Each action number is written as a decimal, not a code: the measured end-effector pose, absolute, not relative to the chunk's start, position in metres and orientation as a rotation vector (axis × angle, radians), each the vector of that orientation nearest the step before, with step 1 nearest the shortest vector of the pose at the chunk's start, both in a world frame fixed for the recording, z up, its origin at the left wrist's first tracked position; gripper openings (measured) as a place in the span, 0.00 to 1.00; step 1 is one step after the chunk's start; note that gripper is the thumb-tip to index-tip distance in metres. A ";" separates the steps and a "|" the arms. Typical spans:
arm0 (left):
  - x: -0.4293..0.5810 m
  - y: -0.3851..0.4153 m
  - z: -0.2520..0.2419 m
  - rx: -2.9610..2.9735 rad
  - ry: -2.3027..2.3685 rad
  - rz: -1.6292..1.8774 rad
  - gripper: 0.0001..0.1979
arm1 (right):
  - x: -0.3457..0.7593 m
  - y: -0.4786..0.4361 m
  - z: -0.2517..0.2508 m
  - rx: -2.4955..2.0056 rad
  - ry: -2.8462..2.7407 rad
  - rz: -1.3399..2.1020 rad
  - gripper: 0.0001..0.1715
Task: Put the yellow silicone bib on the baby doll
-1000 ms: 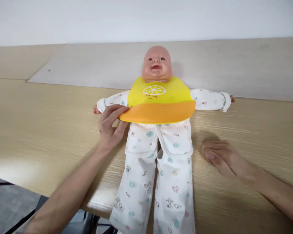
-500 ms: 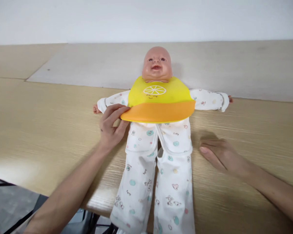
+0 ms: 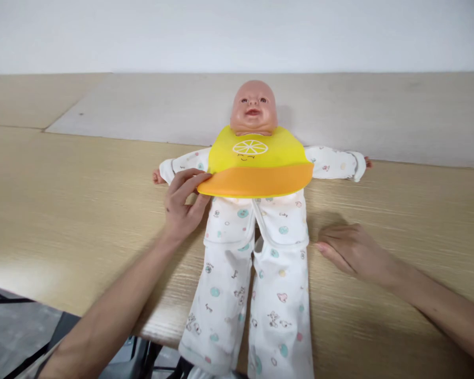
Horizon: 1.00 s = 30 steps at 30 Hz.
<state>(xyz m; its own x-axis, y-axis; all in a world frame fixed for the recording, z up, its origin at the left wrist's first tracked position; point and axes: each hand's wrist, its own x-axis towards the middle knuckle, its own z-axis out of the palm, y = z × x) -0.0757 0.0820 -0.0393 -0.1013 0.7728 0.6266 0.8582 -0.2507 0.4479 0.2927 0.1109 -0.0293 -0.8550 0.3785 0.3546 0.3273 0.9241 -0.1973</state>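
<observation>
A baby doll (image 3: 254,105) lies on its back, arms spread, in a white printed outfit (image 3: 225,221). Over its chest lies a yellow bib (image 3: 225,152) with a white citrus slice and an orange pocket (image 3: 256,180) along the bottom. My left hand (image 3: 184,202) pinches the left corner of the bib between thumb and fingers, close to the doll's sleeve. My right hand (image 3: 349,247) hovers or rests beside the doll's hip on the right, apart from the bib. Its fingers are curled together, and I cannot see anything in them.
The doll lies on a wooden table (image 3: 82,210), its lower legs reaching past the front edge. A pale grey strip (image 3: 161,108) runs along the back, against a white wall (image 3: 237,37). Dark chair parts (image 3: 142,358) show below the table at the lower left.
My right hand has shifted slightly left, toward the doll's hip. My left hand keeps its pinch on the bib's corner. The view has moved very slightly.
</observation>
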 end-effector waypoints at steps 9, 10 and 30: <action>-0.075 0.081 -0.040 -2.065 -1.817 -1.356 0.14 | 0.291 0.109 -0.029 -0.561 -2.655 0.178 0.30; -0.075 0.081 -0.040 -2.069 -1.817 -1.359 0.14 | 0.292 0.109 -0.030 -0.565 -2.649 0.197 0.29; -0.070 0.079 -0.043 -2.079 -1.902 -1.493 0.12 | 0.299 0.118 -0.034 -0.799 -2.529 0.587 0.13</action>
